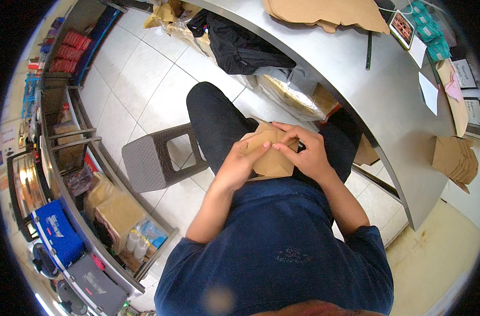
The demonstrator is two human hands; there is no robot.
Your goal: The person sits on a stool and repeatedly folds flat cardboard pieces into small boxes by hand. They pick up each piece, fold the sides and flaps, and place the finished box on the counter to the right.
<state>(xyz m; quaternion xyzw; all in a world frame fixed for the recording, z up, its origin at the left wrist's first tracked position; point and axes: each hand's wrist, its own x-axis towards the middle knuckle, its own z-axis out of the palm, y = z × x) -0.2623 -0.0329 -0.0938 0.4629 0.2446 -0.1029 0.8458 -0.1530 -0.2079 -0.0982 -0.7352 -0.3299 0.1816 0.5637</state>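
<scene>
A brown cardboard box [274,167], partly folded with several flaps showing, rests over my lap against my dark blue shirt. My left hand [244,160] grips its left side, with the thumb lying on the top. From the other side my right hand [308,152] pinches the upper right flaps between thumb and fingers. Both thumb tips come close together near the middle of the box. Its underside is hidden by my hands and legs.
Ahead, a curved metal table [398,121] carries a pile of flat brown cardboard [329,13] and a phone [402,29]. Folded cardboard pieces [453,160] sit at the right. A grey plastic stool [150,166] stands left of my knee, beyond it shelves with a blue case [59,231].
</scene>
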